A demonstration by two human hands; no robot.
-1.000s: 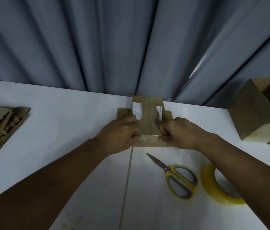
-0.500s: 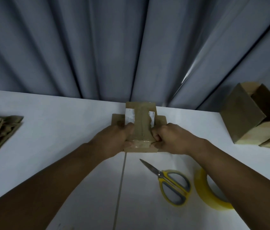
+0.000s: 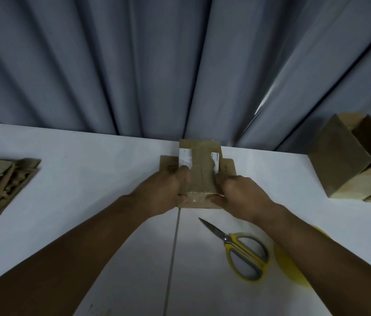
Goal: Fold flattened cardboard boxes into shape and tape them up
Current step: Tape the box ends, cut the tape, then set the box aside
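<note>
Cardboard box (image 3: 202,175): one, in grip of left hand (image 3: 162,192) and right hand (image 3: 242,197), both clamped; one scissors (image 3: 245,255).

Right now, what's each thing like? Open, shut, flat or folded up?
Box, half folded, side flaps sticking out, tape on its near edge.
Left hand, grips the box.
Right hand, grips the box.
Scissors, shut, lying flat.
Tape, lying flat, partly hidden.
Flat boxes, flattened, piled at the left.
Made boxes, folded into shape, piled at the right.
</note>
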